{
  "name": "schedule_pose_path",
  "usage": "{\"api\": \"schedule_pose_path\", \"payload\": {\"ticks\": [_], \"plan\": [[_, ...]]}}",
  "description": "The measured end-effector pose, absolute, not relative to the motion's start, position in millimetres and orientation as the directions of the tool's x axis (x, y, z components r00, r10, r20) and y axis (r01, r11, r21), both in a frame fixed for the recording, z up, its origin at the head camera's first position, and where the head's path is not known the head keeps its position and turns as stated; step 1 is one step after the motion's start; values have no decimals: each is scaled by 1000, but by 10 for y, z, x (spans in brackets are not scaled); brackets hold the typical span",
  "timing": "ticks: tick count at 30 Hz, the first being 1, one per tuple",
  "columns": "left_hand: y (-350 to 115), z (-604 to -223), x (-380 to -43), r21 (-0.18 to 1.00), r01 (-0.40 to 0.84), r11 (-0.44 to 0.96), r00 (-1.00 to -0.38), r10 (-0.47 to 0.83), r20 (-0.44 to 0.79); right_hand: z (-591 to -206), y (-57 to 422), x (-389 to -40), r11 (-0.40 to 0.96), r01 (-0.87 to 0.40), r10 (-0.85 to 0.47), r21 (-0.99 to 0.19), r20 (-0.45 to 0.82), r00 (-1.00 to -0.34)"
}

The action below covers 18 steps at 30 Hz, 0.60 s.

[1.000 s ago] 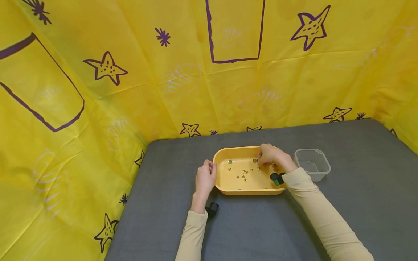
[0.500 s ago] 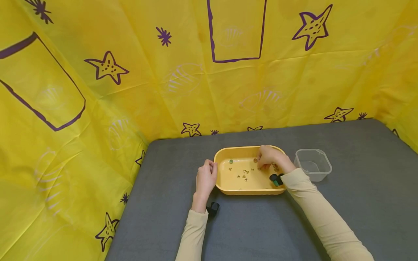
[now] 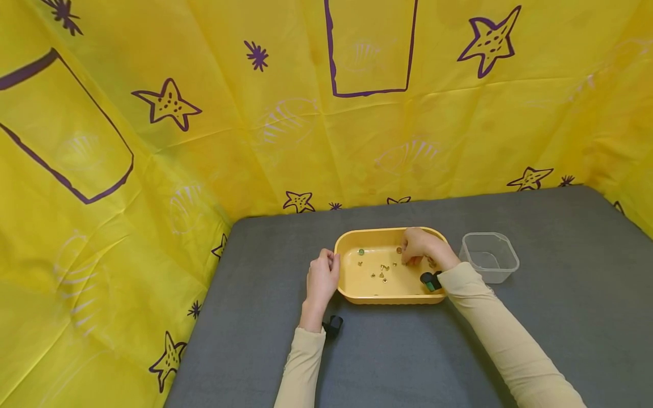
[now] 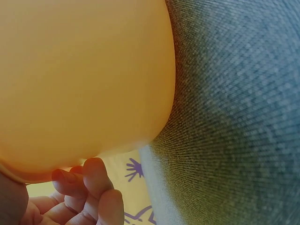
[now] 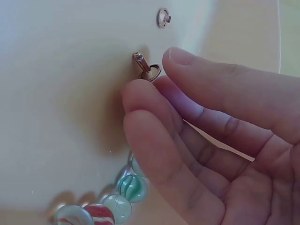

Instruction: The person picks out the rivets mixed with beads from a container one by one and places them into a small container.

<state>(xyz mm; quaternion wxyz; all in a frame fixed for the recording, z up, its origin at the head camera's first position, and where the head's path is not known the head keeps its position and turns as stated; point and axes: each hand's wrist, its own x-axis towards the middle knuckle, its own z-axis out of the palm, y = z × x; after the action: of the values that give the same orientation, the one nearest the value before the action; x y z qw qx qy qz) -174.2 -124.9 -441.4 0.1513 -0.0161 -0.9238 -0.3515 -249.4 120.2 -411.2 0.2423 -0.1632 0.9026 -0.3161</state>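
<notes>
At the left end of a yellow plastic tray (image 3: 390, 298), my left hand (image 3: 322, 277) grips the rim. Its curled fingertips (image 4: 96, 176) show against the tray's outside wall in the left wrist view. My right hand (image 3: 418, 245) is down inside the tray, toward the right. Its thumb and finger pinch the ring-shaped end of a small metal rivet (image 5: 142, 61), whose post points away from the hand. Another metal rivet (image 5: 164, 18) lies farther along the tray floor. Glass marbles (image 5: 132, 188) sit in a row beside the right hand.
Several small brass-coloured pieces (image 3: 381, 275) are scattered over the tray floor. A green marble (image 3: 361, 251) and a brownish marble (image 3: 399, 250) lie toward the far wall. Right of the tray stands a clear plastic container (image 3: 488, 255) on the grey table (image 3: 398, 351). Yellow printed cloth (image 3: 219, 113) hangs behind.
My right hand's fingers have come in slightly closer over the small rivet beneath them. My left hand keeps its place on the rim.
</notes>
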Motion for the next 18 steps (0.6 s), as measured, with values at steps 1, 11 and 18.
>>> {"api": "schedule_pose_path", "payload": {"ticks": [1, 11, 18], "plan": [[-1249, -4414, -1742, 645, 136, 752, -954, -77, 291, -4115, 1201, -2497, 749, -140, -446, -647, -337, -829], [-1252, -4409, -1743, 644, 119, 756, -957, -86, 277, -4128, 1157, -2524, 780, -154, -437, -606, -353, -827], [-1250, -4410, -1742, 647, 116, 754, -958, -88, 274, -4151, 1156, -2531, 790, -157, -432, -593, -357, -828]]}}
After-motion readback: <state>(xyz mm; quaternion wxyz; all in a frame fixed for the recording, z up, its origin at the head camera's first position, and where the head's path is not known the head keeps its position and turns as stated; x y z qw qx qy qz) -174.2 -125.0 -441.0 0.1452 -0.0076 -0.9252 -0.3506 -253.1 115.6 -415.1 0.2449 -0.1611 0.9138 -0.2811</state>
